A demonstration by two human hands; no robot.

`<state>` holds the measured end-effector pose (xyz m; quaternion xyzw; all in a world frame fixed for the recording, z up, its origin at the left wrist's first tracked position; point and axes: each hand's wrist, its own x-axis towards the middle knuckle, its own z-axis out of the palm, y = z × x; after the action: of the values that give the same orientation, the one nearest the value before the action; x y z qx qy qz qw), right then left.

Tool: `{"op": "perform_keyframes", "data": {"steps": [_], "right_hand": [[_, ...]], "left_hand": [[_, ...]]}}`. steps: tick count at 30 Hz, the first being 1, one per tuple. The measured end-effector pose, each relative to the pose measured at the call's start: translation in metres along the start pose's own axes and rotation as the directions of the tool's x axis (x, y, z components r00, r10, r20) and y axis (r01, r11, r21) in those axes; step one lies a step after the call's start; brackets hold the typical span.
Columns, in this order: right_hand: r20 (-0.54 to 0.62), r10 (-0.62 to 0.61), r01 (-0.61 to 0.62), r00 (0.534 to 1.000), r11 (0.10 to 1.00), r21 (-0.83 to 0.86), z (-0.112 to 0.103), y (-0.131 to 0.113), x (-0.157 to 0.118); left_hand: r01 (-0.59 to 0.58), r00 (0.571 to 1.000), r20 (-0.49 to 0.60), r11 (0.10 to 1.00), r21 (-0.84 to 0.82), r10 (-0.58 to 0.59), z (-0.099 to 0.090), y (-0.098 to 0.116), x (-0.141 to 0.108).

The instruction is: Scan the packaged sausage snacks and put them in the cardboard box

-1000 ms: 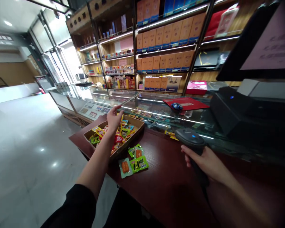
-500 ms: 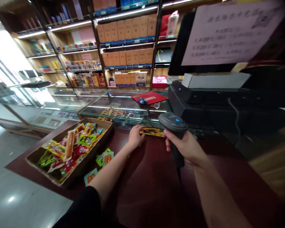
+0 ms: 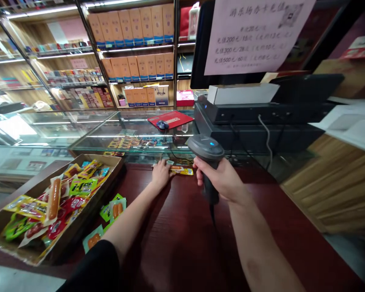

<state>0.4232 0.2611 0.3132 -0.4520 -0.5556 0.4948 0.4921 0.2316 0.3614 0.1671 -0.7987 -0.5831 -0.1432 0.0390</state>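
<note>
My right hand (image 3: 220,176) is wrapped around the handle of a black barcode scanner (image 3: 205,148), a blue light glowing on its head. Beyond my left forearm, my left hand (image 3: 161,176) rests fingers-down at the far edge of the dark red desk, closed over a yellow snack packet (image 3: 185,171) whose end sticks out to the right. A packaged sausage (image 3: 176,167) lies against that packet, partly under the fingers; the fingertips are partly hidden. Near my left forearm lie loose sausage packets (image 3: 118,209) in green and clear wrapping.
At left, a cardboard box (image 3: 117,164) holds many snack packets. A glass display counter (image 3: 130,123) runs behind the desk, with a red mat (image 3: 178,120) and computer mouse (image 3: 162,125) on it. A monitor with a paper notice (image 3: 252,40) and black machines (image 3: 231,136) stand right.
The view has turned right and sharpened. My left hand still sits over the yellow packet, which has come slightly nearer; a packaged sausage now shows beside it. The scanner stays in my right hand.
</note>
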Motion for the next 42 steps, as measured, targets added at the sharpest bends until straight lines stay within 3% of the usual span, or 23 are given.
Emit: {"op": "perform_keyframes", "data": {"steps": [7,10,17,20,22,23,25,27,28,30,33,35,39,42], "right_hand": [[0.055,-0.003,0.004,0.998,1.000,-0.014,0.017,0.002,-0.004],[0.099,-0.004,0.008,0.995,0.999,-0.035,0.026,0.005,-0.006],[0.134,-0.008,0.018,0.991,0.997,-0.076,0.039,0.005,-0.012],[0.135,-0.010,0.019,0.991,0.998,-0.065,0.042,0.008,-0.013],[0.153,-0.013,0.024,0.988,0.997,-0.072,0.043,0.011,-0.013],[0.167,-0.014,0.028,0.986,0.996,-0.083,0.044,0.013,-0.012],[0.197,-0.013,0.035,0.980,0.993,-0.109,0.046,0.015,-0.013],[0.222,-0.005,0.037,0.975,0.989,-0.140,0.049,0.017,-0.013],[0.228,0.001,0.035,0.974,0.988,-0.153,0.050,0.018,-0.013],[0.230,0.007,0.032,0.973,0.986,-0.164,0.052,0.019,-0.013],[0.219,0.027,0.012,0.975,0.985,-0.175,0.053,0.020,-0.011],[0.204,0.050,-0.013,0.978,0.984,-0.180,0.052,0.021,-0.009],[0.168,0.074,-0.046,0.983,0.985,-0.164,0.051,0.026,-0.004],[0.135,0.059,-0.047,0.989,0.995,-0.086,0.052,0.032,0.002]], "left_hand": [[0.026,0.999,0.038,0.994,-0.110,-0.022,-0.023,-0.017,-0.089],[0.048,0.998,0.046,0.989,-0.138,-0.042,-0.033,-0.022,-0.115],[0.127,0.991,0.051,0.977,-0.170,-0.120,-0.059,-0.027,-0.122],[0.197,0.964,-0.097,0.909,-0.368,-0.248,-0.065,-0.040,-0.115],[0.222,0.889,-0.190,0.757,-0.615,-0.415,-0.065,-0.051,-0.108],[0.207,0.844,-0.183,0.621,-0.756,-0.504,-0.065,-0.055,-0.104],[0.120,0.770,-0.060,0.237,-0.964,-0.635,-0.064,-0.061,-0.095],[0.004,0.732,0.105,-0.150,-0.989,-0.674,-0.062,-0.061,-0.086],[-0.045,0.717,0.173,-0.293,-0.955,-0.675,-0.061,-0.060,-0.082],[-0.100,0.686,0.292,-0.484,-0.870,-0.667,-0.061,-0.053,-0.074],[-0.118,0.621,0.462,-0.658,-0.744,-0.633,-0.061,-0.042,-0.064],[-0.142,0.601,0.532,-0.734,-0.664,-0.597,-0.062,-0.035,-0.059],[-0.211,0.629,0.547,-0.799,-0.563,-0.552,-0.062,-0.027,-0.056],[-0.190,0.683,0.524,-0.816,-0.545,-0.509,-0.058,-0.017,-0.060]]}}
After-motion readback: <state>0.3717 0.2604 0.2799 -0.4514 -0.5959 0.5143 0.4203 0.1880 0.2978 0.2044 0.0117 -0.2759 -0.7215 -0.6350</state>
